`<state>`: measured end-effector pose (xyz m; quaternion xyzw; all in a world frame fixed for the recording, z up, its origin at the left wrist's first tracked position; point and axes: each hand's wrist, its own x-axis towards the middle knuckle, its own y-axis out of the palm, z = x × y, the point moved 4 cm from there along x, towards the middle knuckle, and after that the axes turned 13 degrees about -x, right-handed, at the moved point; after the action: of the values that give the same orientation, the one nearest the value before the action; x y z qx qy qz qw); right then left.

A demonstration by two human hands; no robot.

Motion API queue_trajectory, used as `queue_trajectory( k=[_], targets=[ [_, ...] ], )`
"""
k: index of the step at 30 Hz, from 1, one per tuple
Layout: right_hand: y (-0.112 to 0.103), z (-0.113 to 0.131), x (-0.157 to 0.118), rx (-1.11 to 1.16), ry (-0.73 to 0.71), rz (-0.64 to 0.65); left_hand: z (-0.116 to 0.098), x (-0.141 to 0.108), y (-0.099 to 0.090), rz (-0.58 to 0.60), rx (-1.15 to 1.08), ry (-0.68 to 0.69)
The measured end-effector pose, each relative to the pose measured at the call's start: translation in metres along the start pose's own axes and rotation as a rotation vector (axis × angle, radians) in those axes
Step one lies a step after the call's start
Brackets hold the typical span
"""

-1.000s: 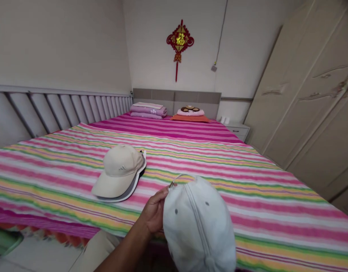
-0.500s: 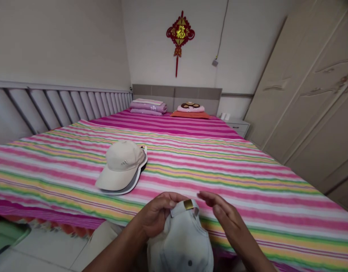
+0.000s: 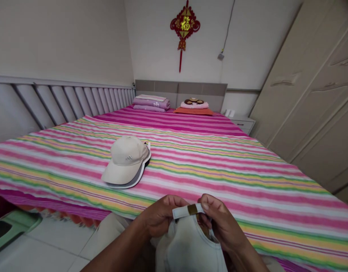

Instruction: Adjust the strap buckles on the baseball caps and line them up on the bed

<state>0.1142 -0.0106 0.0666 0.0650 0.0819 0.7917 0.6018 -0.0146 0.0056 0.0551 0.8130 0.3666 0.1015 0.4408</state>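
Left hand (image 3: 159, 216) and right hand (image 3: 224, 223) both pinched the strap (image 3: 180, 212) on the pale baseball cap (image 3: 191, 245), probably to steady its buckle (image 3: 192, 209), tbh.

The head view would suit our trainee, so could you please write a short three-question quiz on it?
1. True or false: the left hand and the right hand both hold the pale cap.
2. What colour is the buckle on its strap? A) red B) brass C) green
3. Fill in: the stacked caps lie on a ____ sheet.

Key: 1. True; 2. B; 3. striped.
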Motion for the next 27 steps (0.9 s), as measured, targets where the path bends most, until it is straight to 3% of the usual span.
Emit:
queue_trajectory(
  k=[7,22,27],
  targets=[
    [-0.001,-0.007,0.001,-0.154,-0.022,0.098,0.005,0.001,-0.005,-0.183,-0.009,0.001],
    [-0.001,-0.009,-0.003,-0.168,0.003,0.04,0.016,0.004,-0.002,-0.142,-0.113,0.009],
    [0.004,-0.013,-0.004,-0.162,0.048,0.047,0.017,0.004,-0.005,-0.139,-0.08,0.076]
  ],
)
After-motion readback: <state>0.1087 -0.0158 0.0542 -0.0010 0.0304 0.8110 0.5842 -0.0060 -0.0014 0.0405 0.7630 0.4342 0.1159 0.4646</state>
